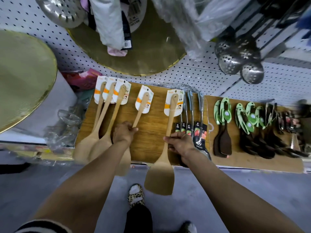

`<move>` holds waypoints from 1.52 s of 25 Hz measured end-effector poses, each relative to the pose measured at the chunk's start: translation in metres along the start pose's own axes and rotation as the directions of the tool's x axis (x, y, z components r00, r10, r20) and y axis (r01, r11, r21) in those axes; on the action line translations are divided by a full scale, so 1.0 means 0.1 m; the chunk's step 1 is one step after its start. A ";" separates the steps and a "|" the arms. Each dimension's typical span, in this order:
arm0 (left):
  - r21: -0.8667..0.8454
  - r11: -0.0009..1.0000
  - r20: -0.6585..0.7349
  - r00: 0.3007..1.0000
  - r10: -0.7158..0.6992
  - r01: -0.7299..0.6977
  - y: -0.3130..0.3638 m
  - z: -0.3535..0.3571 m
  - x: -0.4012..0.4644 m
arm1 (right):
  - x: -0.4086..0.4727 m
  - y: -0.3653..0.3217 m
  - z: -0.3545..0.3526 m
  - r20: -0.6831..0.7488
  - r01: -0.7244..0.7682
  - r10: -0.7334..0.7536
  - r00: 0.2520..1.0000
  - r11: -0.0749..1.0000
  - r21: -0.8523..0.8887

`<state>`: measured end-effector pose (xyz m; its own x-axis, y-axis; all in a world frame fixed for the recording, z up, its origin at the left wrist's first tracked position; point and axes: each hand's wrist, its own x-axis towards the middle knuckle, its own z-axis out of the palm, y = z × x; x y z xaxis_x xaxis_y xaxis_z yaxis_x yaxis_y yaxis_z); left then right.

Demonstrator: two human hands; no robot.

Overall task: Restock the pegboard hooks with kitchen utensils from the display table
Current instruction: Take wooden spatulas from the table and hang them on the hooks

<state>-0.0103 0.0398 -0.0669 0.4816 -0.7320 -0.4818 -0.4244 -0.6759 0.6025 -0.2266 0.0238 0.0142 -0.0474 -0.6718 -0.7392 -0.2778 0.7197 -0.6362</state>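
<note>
From the head camera, looking down, the wooden display table [151, 140] fills the middle of the frame, with the white pegboard [193, 73] rising beyond it at twelve o'clock. The left hand [124, 132] is curled round the handle of a wooden spatula [142, 106] whose card label points toward twelve; its blade is hidden under the forearm. The right hand [180, 143] pinches the shaft of a second wooden spatula [170, 132] about midway, thumb on the near side, the broad blade hanging past the table edge toward six o'clock. At nine o'clock from the left hand lie three more carded spatulas [107, 105], handles overlapping. At three o'clock from the right hand sit packaged metal utensils [191, 115], then dark spatulas with green cards [223, 128] farther along. Perforated steel ladles [239, 61] hang on the board at one o'clock.

These spatulas look light, stiff and dry, not fragile, so a loose grip should do. I judge the mid-shaft hold sensible for balance, though the hanging hole sits in the card at the handle tip, and the card may bend if pushed
</note>
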 end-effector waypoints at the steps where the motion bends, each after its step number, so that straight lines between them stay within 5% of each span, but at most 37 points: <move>1: -0.055 0.998 0.003 1.000 0.007 -0.007 0.04 0.02 -0.11 | -0.06 0.01 -0.10 0.000 0.013 -0.013 1.000 1.000 0.024; 11: -0.245 0.949 0.072 0.972 0.222 -0.198 1.16 0.95 -2.19 | -1.04 0.58 -2.24 -0.123 0.243 -0.222 0.967 0.950 0.197; 21: -0.554 0.764 0.307 0.772 0.557 -0.331 3.15 2.38 -4.53 | -2.25 1.17 -5.30 -0.436 0.549 -0.408 0.802 0.791 0.269; 30: -0.626 0.655 0.307 0.637 0.707 -0.425 4.84 3.60 -5.32 | -2.26 1.12 -7.40 -0.695 0.735 -0.423 0.581 0.640 0.225; 38: -0.687 0.611 0.351 0.557 0.753 -0.393 6.59 5.11 -5.44 | -1.72 0.59 -9.42 -0.781 0.774 -0.368 0.505 0.594 0.220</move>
<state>-0.9438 -0.0509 0.2674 -0.3206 -0.9464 -0.0383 0.0779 -0.0666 0.9947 -1.1390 0.0165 0.3122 -0.6706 -0.7411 0.0332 0.0097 -0.0536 -0.9985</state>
